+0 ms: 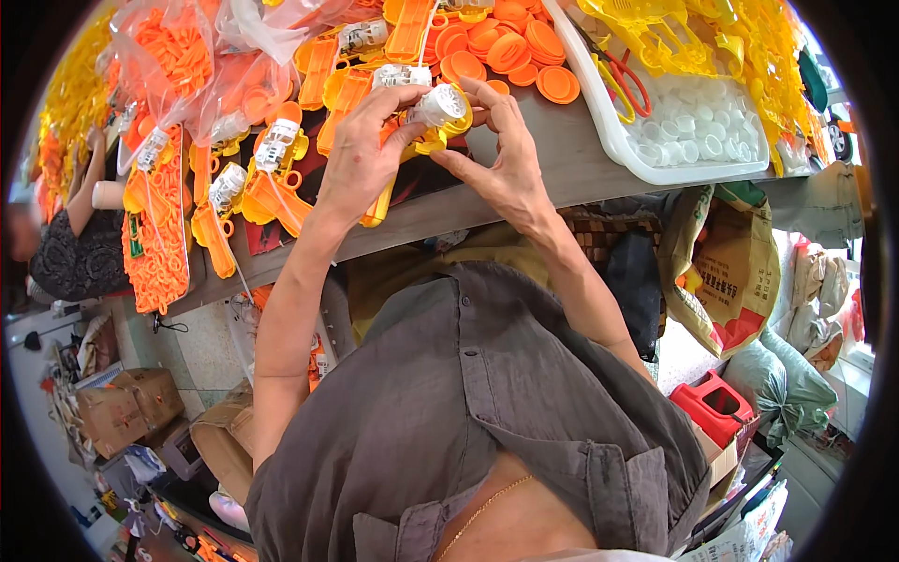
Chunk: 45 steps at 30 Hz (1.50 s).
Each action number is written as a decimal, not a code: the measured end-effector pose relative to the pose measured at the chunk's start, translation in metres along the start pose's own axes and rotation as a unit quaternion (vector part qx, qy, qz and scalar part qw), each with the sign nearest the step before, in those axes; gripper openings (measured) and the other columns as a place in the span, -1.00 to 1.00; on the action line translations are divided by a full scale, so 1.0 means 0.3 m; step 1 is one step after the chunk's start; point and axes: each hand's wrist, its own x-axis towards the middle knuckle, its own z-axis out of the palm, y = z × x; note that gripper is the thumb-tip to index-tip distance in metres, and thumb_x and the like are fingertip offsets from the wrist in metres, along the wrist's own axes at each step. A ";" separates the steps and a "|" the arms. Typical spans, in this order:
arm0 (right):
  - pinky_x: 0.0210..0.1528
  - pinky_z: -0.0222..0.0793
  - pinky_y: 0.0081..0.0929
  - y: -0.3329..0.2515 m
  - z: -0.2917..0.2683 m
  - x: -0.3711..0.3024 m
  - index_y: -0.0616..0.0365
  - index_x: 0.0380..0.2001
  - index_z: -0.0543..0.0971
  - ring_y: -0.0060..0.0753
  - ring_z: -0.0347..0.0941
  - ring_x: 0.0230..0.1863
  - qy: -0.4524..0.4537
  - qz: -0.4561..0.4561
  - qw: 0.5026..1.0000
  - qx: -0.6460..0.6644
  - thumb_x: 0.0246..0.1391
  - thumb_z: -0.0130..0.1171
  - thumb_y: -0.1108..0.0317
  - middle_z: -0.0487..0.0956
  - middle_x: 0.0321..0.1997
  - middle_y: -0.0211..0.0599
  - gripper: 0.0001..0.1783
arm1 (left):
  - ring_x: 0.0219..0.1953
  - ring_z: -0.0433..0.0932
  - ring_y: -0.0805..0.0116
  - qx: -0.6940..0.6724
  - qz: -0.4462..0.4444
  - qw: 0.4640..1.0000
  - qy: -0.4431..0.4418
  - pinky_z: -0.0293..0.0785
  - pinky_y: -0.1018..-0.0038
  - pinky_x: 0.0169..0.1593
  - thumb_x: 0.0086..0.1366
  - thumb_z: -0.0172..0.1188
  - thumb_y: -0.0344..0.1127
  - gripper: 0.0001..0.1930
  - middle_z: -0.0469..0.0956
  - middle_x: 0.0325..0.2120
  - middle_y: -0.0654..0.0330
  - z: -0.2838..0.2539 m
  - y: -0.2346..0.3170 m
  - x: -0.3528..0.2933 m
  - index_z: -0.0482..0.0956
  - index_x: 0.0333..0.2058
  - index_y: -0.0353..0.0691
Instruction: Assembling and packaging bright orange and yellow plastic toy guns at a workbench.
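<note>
Between my hands, over the table's front edge, is a yellow plastic housing (430,142) with a white cylindrical part (440,105) set at its top. My left hand (361,159) pinches it from the left, thumb and fingers closed about the white part's side. From the right, my right hand (506,155) curls its fingers around the yellow rim, the thumb lying low by the housing. Its fingertips are partly hidden behind the piece. Orange housings with white cylinders (276,145) lie to the left of my left hand, several of them with thin white wires.
Orange discs (510,53) are piled beyond my hands. At right stands a white tray (629,167) with clear caps (688,136) and red-handled scissors (629,84). Yellow parts (749,56) heap behind it. Orange pieces (154,253) and another person's arm (86,178) are at left.
</note>
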 end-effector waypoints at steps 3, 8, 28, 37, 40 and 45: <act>0.16 0.32 -0.39 -0.016 0.008 -0.006 0.20 0.26 0.32 -0.43 0.42 -0.03 0.002 0.011 1.000 -0.003 -0.15 0.46 0.43 0.42 0.09 -0.23 -0.14 | -0.09 0.58 0.12 0.023 0.019 1.000 -0.003 0.50 0.33 0.02 0.16 0.24 -0.57 -0.60 0.58 -0.14 0.07 0.000 -0.006 0.000 0.54 0.01 -0.23; 0.18 0.33 -0.33 0.029 -0.011 -0.047 0.20 0.28 0.30 -0.32 0.43 0.06 -0.026 0.030 0.999 -0.015 -0.14 0.44 0.45 0.42 0.11 -0.14 -0.14 | -0.15 0.51 0.15 0.131 0.095 0.987 -0.003 0.43 0.28 -0.04 0.11 0.30 -0.49 -0.65 0.56 -0.21 0.16 0.056 -0.028 -0.024 0.62 -0.08 -0.16; 0.20 0.31 -0.22 0.130 -0.021 0.390 0.14 0.02 0.53 -0.05 0.31 0.22 0.018 -0.129 0.932 -0.338 0.02 0.10 0.55 0.48 0.13 -0.19 -0.57 | 0.24 0.29 0.24 0.300 0.069 0.951 -0.023 0.05 0.17 0.34 0.11 0.34 -0.31 -0.42 0.42 0.19 0.30 0.096 -0.007 -0.165 0.47 0.16 -0.09; 0.32 0.14 -0.11 0.238 -0.012 0.586 -0.12 0.07 0.58 -0.13 0.28 0.28 -0.073 -0.155 0.868 -0.467 0.04 0.27 0.31 0.45 0.22 -0.30 -0.54 | 0.24 0.31 0.25 0.287 0.080 0.955 0.004 0.07 0.15 0.31 0.15 0.29 -0.31 -0.51 0.42 0.17 0.27 0.130 -0.022 -0.132 0.50 0.10 -0.11; 0.31 0.13 -0.10 0.209 0.004 0.561 -0.10 0.08 0.57 -0.12 0.26 0.29 -0.073 -0.137 0.868 -0.472 0.05 0.28 0.29 0.43 0.24 -0.29 -0.54 | 0.23 0.31 0.26 0.300 0.075 0.951 0.024 0.08 0.15 0.31 0.19 0.25 -0.28 -0.54 0.42 0.16 0.26 0.122 -0.015 -0.137 0.50 0.09 -0.11; 0.32 0.15 -0.12 0.152 0.022 0.553 0.02 0.08 0.55 -0.07 0.28 0.28 -0.075 -0.131 0.870 -0.469 0.10 0.24 0.33 0.43 0.24 -0.20 -0.57 | 0.24 0.31 0.25 0.281 0.075 0.956 0.027 0.10 0.17 0.30 0.16 0.27 -0.29 -0.51 0.42 0.14 0.27 0.125 -0.022 -0.141 0.48 0.11 -0.10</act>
